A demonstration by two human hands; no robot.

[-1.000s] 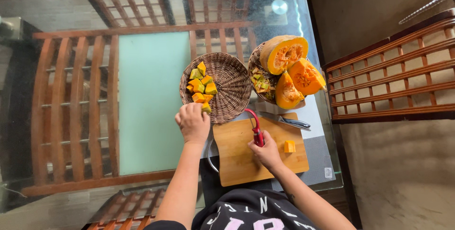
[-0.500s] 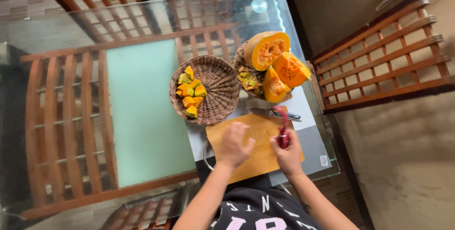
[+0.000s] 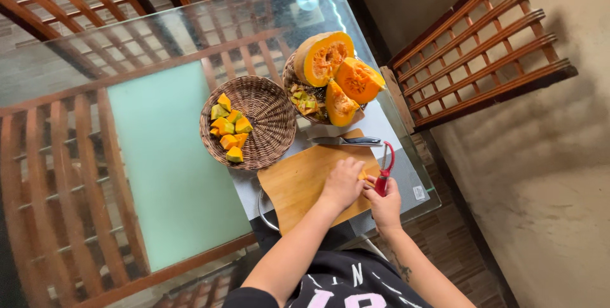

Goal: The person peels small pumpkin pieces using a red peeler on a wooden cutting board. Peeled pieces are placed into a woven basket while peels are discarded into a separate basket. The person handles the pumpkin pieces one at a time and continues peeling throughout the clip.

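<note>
Gripping red-handled peeler [image 3: 384,171] in right hand [image 3: 384,205], fingers clamped round handle. Pressing left hand [image 3: 343,184], fingers curled together, on small orange pumpkin piece [image 3: 363,176] atop rectangular wooden cutting board [image 3: 298,184] near table's right edge.

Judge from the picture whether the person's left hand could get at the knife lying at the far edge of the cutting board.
Probably yes. The left hand rests on the cutting board, and the knife lies just beyond it with bare board between. The right hand, holding the red peeler, sits off to the side.
</note>
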